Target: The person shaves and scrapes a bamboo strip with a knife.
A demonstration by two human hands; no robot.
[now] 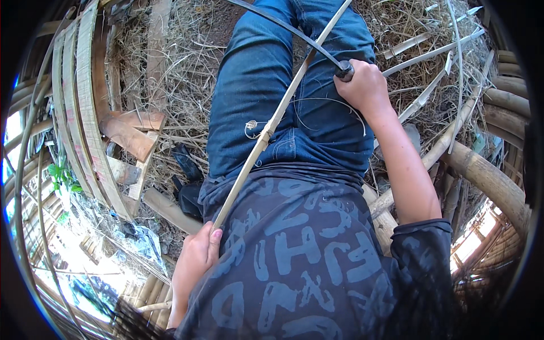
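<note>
A long thin bamboo strip [272, 122] runs diagonally across my lap, over blue jeans [258, 85], from lower left to the top of the picture. My left hand [195, 258] grips its near end beside my dark printed shirt. My right hand [362, 85] is closed on the round handle of a long curved dark blade [283, 25], which lies against the strip near my right knee and reaches toward the top edge.
Dry straw and split bamboo slivers [430, 54] cover the ground around my legs. Flat bamboo slats [85, 113] and wood offcuts [133, 136] lie at the left. Thick round bamboo poles [487, 175] are at the right.
</note>
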